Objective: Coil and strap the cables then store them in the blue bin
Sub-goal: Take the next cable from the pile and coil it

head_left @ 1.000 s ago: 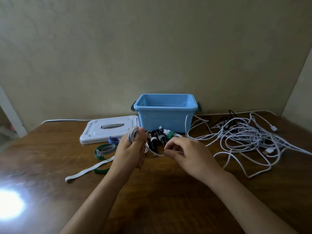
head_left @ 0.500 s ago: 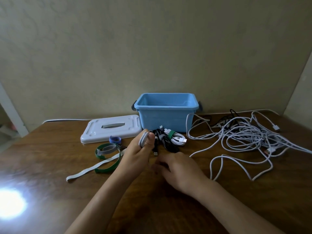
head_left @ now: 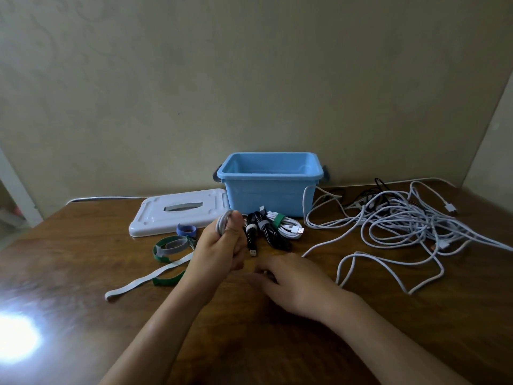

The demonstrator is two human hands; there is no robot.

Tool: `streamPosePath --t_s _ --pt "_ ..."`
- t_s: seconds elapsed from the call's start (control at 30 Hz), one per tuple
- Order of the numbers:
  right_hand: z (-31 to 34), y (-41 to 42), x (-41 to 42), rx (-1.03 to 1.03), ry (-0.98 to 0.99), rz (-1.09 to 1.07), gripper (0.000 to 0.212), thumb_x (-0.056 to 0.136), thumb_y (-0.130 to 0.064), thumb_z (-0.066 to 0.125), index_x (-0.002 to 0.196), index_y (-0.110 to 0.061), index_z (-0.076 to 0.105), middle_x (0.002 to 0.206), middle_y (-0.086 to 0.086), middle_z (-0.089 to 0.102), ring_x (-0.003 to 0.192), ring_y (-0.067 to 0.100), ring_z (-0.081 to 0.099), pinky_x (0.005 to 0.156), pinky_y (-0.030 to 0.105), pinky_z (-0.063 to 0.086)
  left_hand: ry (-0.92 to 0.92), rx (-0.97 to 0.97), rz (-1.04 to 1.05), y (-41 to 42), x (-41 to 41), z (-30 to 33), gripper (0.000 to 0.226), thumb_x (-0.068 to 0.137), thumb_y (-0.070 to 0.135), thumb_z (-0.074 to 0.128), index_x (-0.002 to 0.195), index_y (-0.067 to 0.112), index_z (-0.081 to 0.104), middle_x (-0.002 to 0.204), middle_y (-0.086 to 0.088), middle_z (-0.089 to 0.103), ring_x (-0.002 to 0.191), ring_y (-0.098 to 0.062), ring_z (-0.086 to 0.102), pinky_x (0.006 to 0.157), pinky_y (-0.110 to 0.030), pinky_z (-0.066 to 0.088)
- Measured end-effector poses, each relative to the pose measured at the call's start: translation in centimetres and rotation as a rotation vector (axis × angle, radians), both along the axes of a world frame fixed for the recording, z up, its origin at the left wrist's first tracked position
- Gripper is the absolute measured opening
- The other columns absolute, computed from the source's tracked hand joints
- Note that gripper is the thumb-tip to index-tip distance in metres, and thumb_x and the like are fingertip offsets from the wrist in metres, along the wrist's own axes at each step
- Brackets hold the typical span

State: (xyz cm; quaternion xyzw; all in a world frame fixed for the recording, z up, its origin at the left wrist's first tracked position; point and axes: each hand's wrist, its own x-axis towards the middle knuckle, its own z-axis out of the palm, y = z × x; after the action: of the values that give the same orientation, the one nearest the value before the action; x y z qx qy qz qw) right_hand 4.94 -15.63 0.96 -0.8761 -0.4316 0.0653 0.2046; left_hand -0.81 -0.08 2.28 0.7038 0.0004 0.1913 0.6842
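Step in hand: winding a white cable [head_left: 223,222] into a coil; judged from the loops already gathered in the left hand [head_left: 219,250].
Left hand grip: fist raised off the table [head_left: 361,323], fingers clenched round the coil, thumb pressed against the loops at the top.
Right hand grip: the right hand [head_left: 291,279] lies low on the table just right of the left; its fingers look curled toward the loose cable, but whether they pinch it I cannot tell.
Cable's loose run: it trails right from the hands to the white tangle [head_left: 402,226].
Bin: the blue bin [head_left: 270,187] stands open behind the hands, its lid [head_left: 177,212] lying to its left.
Done so far: three strapped bundles [head_left: 270,227] lie in front of the bin, not yet inside.
Straps: loose ones [head_left: 169,247] lie left of the left hand, within reach.
Doing it well: feed slack evenly, keep each loop the same size, keep the thumb pinning the stack.
Risk: pulling hard may drag the tangle into a knot.
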Motion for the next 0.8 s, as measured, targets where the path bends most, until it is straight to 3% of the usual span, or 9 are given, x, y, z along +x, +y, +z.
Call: streamPosePath --t_s 0.07,0.13,0.2,0.27,0.33,0.43,0.63,0.7,0.8 --pt "0.3 -0.7 0.5 -0.005 0.022 0.003 0.022 0.103 -0.047 0.051 0.110 -0.031 0.064 0.083 -0.012 0.060 0.080 0.008 0.058 0.066 0.030 0.042 0.035 0.017 0.020 0.5 -0.1 0.3 0.044 0.099 0.050 0.040 0.075 0.013 0.042 0.059 0.000 0.038 0.045 -0.010 0.032 0.043 -0.023 0.030" --pt "0.7 -1.3 1.0 -0.016 -0.043 -0.009 0.017 0.102 -0.046 0.051 0.110 -0.036 0.063 0.096 -0.011 0.064 0.092 0.012 0.060 0.076 0.033 0.047 0.060 0.043 0.046 0.9 -0.3 0.5 0.046 0.099 0.052 0.039 0.073 0.014 0.044 0.057 0.002 0.041 0.047 -0.011 0.035 0.046 -0.024 0.032" --pt "1.1 -1.4 1.1 -0.032 -0.121 -0.017 0.019 0.103 -0.046 0.051 0.111 -0.037 0.065 0.109 -0.008 0.068 0.103 0.015 0.060 0.085 0.036 0.049 0.062 0.063 0.062 1.0 -0.5 0.6 0.048 0.101 0.050 0.039 0.070 0.014 0.045 0.056 0.002 0.044 0.051 -0.014 0.041 0.049 -0.024 0.038" --pt "1.2 -1.2 0.9 -0.065 -0.147 -0.008 0.022 0.103 -0.045 0.052 0.113 -0.035 0.069 0.111 -0.008 0.069 0.104 0.016 0.062 0.085 0.035 0.048 0.040 0.062 0.052 0.9 -0.5 0.6 0.049 0.104 0.045 0.040 0.068 0.013 0.044 0.057 -0.001 0.046 0.054 -0.019 0.047 0.055 -0.031 0.046" --pt "1.0 -0.8 0.6 -0.113 -0.127 0.018 0.025 0.102 -0.045 0.052 0.115 -0.034 0.070 0.110 -0.007 0.070 0.102 0.016 0.063 0.079 0.033 0.045 0.021 0.025 0.019 0.7 -0.4 0.4 0.045 0.105 0.040 0.042 0.070 0.012 0.045 0.060 -0.004 0.046 0.053 -0.021 0.047 0.055 -0.038 0.046" --pt "1.1 -0.8 0.5 -0.127 -0.119 0.047 0.026 0.101 -0.047 0.054 0.116 -0.034 0.071 0.108 -0.008 0.070 0.098 0.014 0.063 0.075 0.030 0.041 0.041 -0.002 -0.015 0.5 -0.3 0.3 0.039 0.104 0.039 0.045 0.077 0.011 0.046 0.063 -0.004 0.044 0.051 -0.019 0.042 0.048 -0.031 0.039" --pt "2.4 -1.6 0.6 -0.047 -0.173 0.156 0.020 0.098 -0.048 0.058 0.112 -0.037 0.068 0.105 -0.015 0.064 0.097 0.007 0.058 0.080 0.030 0.044 0.158 0.086 0.112 1.0 -0.2 0.1 0.046 0.088 0.063 0.043 0.077 0.019 0.046 0.053 0.009 0.044 0.047 -0.010 0.038 0.045 -0.028 0.033" --pt "3.0 -1.9 0.6 0.042 -0.257 0.149 0.020 0.095 -0.053 0.060 0.102 -0.036 0.070 0.094 -0.016 0.062 0.089 0.003 0.056 0.077 0.026 0.043 0.172 0.202 0.146 1.0 -0.1 0.1 0.045 0.086 0.062 0.041 0.077 0.019 0.048 0.053 0.008 0.046 0.046 -0.009 0.039 0.046 -0.029 0.034" --pt "3.4 -2.5 1.0 0.237 -0.354 0.102 0.038 0.083 -0.068 0.060 0.086 -0.033 0.072 0.078 -0.017 0.064 0.074 0.001 0.056 0.065 0.017 0.037 0.168 0.401 0.132 0.7 0.1 0.0 0.043 0.084 0.060 0.040 0.080 0.018 0.052 0.060 0.005 0.051 0.047 -0.006 0.044 0.052 -0.029 0.039"
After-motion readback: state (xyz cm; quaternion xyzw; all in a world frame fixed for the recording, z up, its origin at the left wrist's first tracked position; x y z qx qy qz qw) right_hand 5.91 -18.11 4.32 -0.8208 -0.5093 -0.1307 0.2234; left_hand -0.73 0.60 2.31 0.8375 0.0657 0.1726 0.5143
